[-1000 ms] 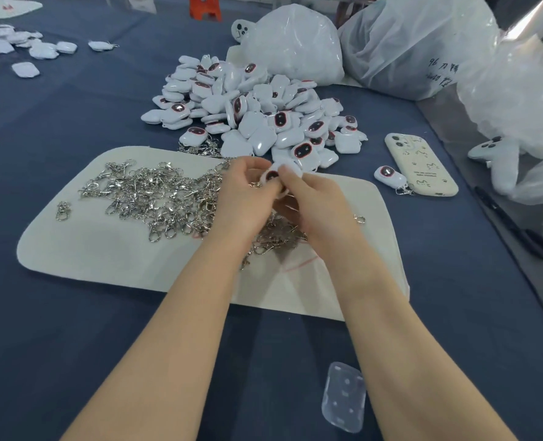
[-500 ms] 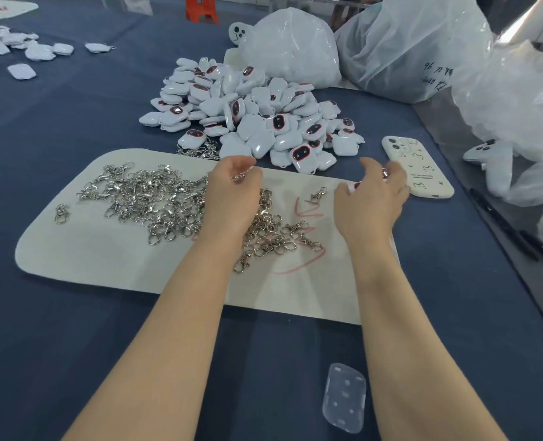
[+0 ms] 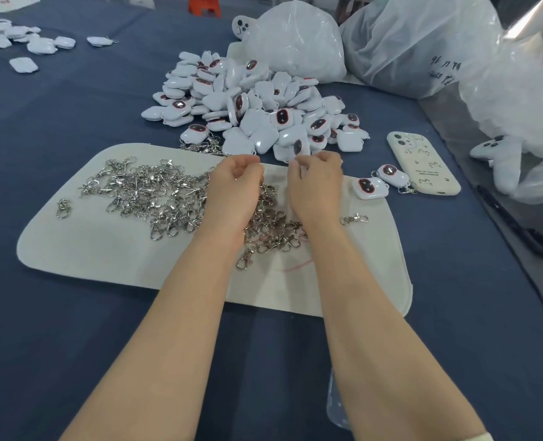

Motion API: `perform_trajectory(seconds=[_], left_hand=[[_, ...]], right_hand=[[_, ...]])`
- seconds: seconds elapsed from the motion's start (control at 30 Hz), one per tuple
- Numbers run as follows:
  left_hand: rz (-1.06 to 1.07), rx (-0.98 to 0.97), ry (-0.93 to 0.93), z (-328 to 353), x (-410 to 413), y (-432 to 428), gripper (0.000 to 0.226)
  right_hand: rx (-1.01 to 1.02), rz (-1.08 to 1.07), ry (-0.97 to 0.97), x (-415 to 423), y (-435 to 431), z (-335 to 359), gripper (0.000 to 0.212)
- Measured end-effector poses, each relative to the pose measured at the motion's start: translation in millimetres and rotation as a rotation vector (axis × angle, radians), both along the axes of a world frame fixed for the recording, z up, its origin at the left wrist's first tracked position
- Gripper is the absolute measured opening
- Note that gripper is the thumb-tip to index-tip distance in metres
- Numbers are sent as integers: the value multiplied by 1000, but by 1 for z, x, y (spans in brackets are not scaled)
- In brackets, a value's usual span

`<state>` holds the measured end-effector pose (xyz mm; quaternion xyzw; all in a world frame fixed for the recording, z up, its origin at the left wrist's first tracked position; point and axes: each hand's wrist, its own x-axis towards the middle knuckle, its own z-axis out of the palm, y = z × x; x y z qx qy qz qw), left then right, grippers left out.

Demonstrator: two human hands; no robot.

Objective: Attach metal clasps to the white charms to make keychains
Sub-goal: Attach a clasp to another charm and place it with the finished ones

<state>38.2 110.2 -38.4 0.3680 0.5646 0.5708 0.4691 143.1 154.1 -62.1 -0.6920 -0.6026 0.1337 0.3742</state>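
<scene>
Both hands' fingers [image 3: 251, 167] are curled, grasping what I cannot tell, left hand [image 3: 235, 192] over the tangled clasps [image 3: 155, 195] on the mat [image 3: 105, 256], right hand [image 3: 316, 186] at the near edge of the charm heap [image 3: 248, 103], and a lifted clasp could drag hooked neighbours off onto the surface [image 3: 73, 313].

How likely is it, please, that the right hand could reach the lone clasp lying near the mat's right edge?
Probably yes. The lone clasp lies apart on bare mat, just right of the right hand, with nothing covering it.
</scene>
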Motion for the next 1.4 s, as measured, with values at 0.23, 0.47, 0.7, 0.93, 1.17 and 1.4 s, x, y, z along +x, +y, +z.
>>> perform_trajectory(seconds=[0.23,0.47,0.7,0.93,1.17,1.4], left_hand=[[-63,59,-34,1,-3,0,17],[-135,60,-41,6,-7,0,20],[-72,-73,-675,13,-16,-2,11],[-116,-60,-336,9,-5,-5,7],[-94,10,-74,4,-6,-5,32],[-104,-22,-101,3,-1,-6,37]], right_hand=[[-35,196,602,15,-24,36,13],[-86,283,702,19,-39,39,23],[-246,9,-290,16,-30,8,35],[-210,86,-162,14,-28,8,13],[-248,180,-235,12,-30,9,28],[-212,212,-228,6,-31,10,19]])
